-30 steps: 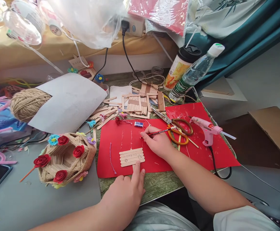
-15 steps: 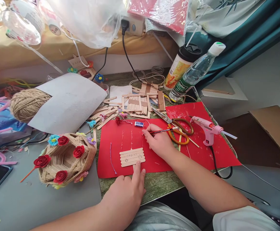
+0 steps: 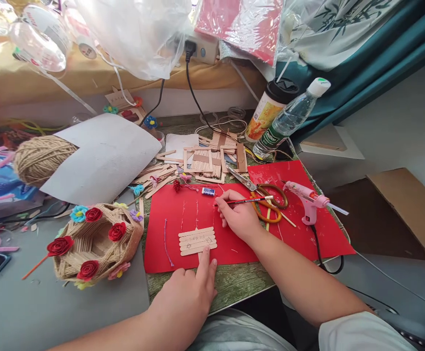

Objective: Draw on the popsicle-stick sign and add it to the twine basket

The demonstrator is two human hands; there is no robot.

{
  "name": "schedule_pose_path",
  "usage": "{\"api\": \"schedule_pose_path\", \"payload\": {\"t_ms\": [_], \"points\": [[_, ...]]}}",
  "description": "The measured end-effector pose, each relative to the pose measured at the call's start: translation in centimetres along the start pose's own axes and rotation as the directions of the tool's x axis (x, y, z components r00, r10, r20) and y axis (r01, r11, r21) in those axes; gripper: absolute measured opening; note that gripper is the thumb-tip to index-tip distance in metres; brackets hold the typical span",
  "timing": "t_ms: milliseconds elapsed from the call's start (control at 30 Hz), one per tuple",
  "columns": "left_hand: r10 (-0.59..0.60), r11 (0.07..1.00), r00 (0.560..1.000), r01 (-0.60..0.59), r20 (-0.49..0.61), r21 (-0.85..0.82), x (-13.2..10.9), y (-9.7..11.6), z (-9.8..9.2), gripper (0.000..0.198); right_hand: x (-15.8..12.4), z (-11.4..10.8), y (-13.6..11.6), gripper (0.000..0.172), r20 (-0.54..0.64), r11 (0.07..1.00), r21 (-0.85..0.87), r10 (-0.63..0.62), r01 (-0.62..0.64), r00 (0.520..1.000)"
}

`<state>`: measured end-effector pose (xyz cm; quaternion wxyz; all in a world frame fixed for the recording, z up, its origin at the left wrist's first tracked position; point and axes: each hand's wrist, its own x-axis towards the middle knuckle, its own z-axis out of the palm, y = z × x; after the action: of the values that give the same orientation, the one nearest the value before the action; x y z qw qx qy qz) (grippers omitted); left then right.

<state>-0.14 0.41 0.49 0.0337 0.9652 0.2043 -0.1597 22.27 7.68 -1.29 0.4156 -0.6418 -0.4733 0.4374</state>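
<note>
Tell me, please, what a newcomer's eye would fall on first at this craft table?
Probably the red sheet at centre, where the left hand pins a small panel of wooden sticks and the right hand holds a red pencil. Left of it sits a twine basket with red paper roses; right lies a pink glue gun.

My left hand (image 3: 188, 297) presses pale, matt wooden sticks (image 3: 197, 241) on smooth red paper (image 3: 183, 214); my right hand (image 3: 239, 217) grips a glossy red pencil (image 3: 249, 200). Rough jute basket (image 3: 95, 243) nearby.
</note>
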Motion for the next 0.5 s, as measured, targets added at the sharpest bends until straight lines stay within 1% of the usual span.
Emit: {"api": "schedule_pose_path", "payload": {"t_ms": [133,200,300,400,500], "points": [[-0.02,0.999,1.0,0.021,0.006,-0.034,0.0,0.1,0.2,0.059,0.2,-0.4,-0.3,0.037,-0.035,1.0,0.022,0.015,-0.015,0.999],[-0.021,0.999,1.0,0.021,-0.006,-0.028,0.1,0.1,0.2,0.057,0.4,-0.4,0.0,0.04,-0.017,0.999,0.028,0.044,-0.043,0.999],[-0.019,1.0,0.999,0.019,-0.03,-0.013,0.1,0.2,0.1,0.056,0.5,0.0,0.6,0.041,0.035,0.998,-0.039,0.041,-0.04,0.999],[-0.021,1.0,0.999,0.021,-0.031,-0.003,0.1,0.3,0.2,0.057,0.5,0.3,1.0,0.039,0.031,0.993,-0.115,0.01,-0.006,0.999],[-0.032,0.999,0.999,0.031,-0.036,-0.014,0.2,0.5,0.6,0.06,0.4,0.4,0.9,0.039,0.034,0.992,-0.123,0.008,-0.004,0.999]]}}
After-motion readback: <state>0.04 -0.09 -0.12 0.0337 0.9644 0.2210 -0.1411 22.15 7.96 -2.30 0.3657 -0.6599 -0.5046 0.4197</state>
